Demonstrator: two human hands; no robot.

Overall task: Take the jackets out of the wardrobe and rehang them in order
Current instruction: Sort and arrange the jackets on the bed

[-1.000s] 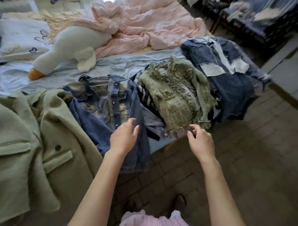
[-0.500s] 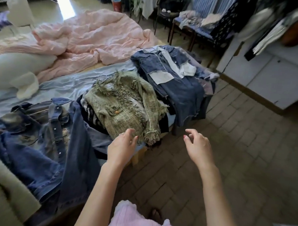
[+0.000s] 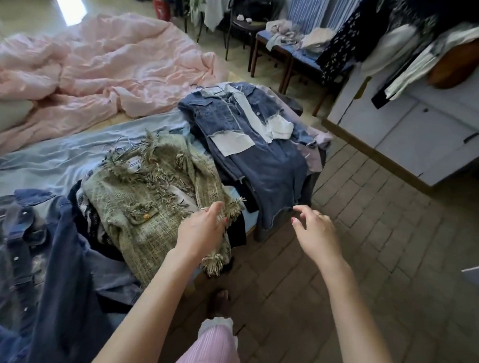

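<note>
Reaching over the bed edge, we have our left hand (image 3: pixel 200 231) lying on the green tweed jacket (image 3: pixel 149 205), palm down, fingers loosely spread across its fringed lower hem; whether the fingertips actually grip the fringe we cannot tell. A ring shows on one finger of that hand. Our right hand (image 3: pixel 317 234) hangs in the air to the right of the left one, apart from it, fingers open and slightly curled, holding nothing, just off the hanging hem of the patchwork denim jacket (image 3: pixel 251 143).

That denim jacket, with pale fabric panels on its front, lies flat beyond our right hand, its collar away from us and its lower edge draped over the corner of the bed. The tweed jacket sits under and beyond our left hand, on top of a dark striped garment (image 3: pixel 91 218) that peeks out at its left side. Further left of the left hand, nearest to us, a dark blue denim jacket (image 3: pixel 45 269) with metal buttons spreads across the bed and over its edge. All three rest on a light blue sheet (image 3: pixel 58 157). Far beyond both hands, a rumpled pink duvet (image 3: pixel 100 65) covers the bed. Below our right hand is tiled floor (image 3: pixel 366 269).
</note>
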